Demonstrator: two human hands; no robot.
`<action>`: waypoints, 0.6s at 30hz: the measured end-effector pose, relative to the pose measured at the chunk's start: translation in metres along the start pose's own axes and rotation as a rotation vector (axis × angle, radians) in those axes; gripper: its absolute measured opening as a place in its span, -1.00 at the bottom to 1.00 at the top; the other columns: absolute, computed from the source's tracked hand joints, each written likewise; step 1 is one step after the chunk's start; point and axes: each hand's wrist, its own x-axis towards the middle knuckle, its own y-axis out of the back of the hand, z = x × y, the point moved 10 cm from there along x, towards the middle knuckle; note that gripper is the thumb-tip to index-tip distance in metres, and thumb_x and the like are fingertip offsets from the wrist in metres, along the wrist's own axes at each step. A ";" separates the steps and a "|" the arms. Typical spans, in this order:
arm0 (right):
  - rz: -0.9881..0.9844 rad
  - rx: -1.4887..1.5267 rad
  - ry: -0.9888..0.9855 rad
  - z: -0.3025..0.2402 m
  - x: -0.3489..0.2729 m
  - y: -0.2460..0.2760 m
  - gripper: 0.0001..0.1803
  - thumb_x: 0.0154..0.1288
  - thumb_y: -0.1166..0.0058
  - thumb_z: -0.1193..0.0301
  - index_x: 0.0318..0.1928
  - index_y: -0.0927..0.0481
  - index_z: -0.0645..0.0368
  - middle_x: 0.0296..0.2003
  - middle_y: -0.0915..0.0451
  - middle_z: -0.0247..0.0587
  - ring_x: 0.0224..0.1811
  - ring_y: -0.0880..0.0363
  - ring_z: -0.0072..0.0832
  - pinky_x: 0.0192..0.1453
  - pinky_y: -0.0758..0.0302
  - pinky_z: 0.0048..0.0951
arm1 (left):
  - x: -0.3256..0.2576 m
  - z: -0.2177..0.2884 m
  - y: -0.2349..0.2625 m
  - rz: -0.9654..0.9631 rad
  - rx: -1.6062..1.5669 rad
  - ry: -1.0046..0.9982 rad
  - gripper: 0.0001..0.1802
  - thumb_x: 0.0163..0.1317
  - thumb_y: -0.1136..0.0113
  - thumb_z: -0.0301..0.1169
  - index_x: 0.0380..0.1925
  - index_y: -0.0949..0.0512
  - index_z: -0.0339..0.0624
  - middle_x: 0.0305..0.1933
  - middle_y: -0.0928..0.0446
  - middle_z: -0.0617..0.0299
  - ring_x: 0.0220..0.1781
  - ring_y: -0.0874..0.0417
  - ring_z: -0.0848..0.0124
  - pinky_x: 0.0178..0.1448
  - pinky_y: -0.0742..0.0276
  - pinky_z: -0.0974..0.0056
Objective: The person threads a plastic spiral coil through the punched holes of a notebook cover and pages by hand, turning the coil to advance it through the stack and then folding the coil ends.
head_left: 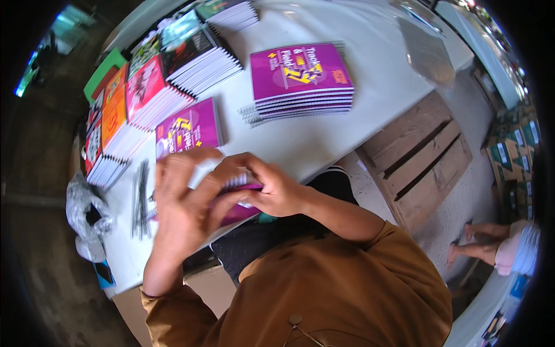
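Observation:
A purple spiral notebook is held up at the near table edge, in front of my body. My right hand closes round its right side, with thumb and fingers at the white page edges. My left hand, partly smeared by motion, bends over the notebook's left side with its thumb and fingers against it. The hands hide much of the cover. Just beyond them another purple notebook lies flat on the white table. Several loose wire binding coils lie left of my left hand.
A stack of purple notebooks stands farther back. Stacks of red, orange and black notebooks line the left side. Crumpled clear plastic sits at the left edge. A wooden pallet lies right of the table. Another person's legs show at far right.

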 end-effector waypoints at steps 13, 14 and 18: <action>0.370 -0.650 0.205 0.017 -0.019 0.252 -0.62 0.08 0.04 0.61 -0.03 -0.54 0.22 0.09 -0.47 -0.12 0.25 -0.32 -0.31 0.36 -0.12 -0.33 | 0.068 -0.060 -0.171 0.286 -0.142 0.145 -0.66 0.06 -0.29 -0.39 -0.13 -0.55 -0.21 -0.05 -0.56 0.10 0.00 -0.57 0.20 0.10 -0.45 0.25; 0.363 -0.649 0.210 0.019 -0.020 0.250 -0.62 0.08 0.04 0.61 -0.03 -0.54 0.22 0.09 -0.47 -0.12 0.25 -0.32 -0.31 0.36 -0.12 -0.33 | 0.062 -0.071 -0.170 0.325 -0.265 0.229 -0.64 0.05 -0.29 -0.35 -0.12 -0.55 -0.20 -0.03 -0.54 0.07 0.01 -0.56 0.19 0.10 -0.46 0.23; 0.482 -0.604 0.247 0.007 -0.035 0.238 -0.52 0.20 0.11 0.53 0.18 -0.35 0.31 0.18 -0.36 0.02 0.30 -0.24 -0.24 0.35 -0.11 -0.28 | 0.039 -0.108 -0.125 0.412 -0.152 0.317 -0.66 0.10 -0.20 -0.39 -0.09 -0.52 -0.22 -0.02 -0.52 -0.01 0.03 -0.52 0.06 0.12 -0.41 0.14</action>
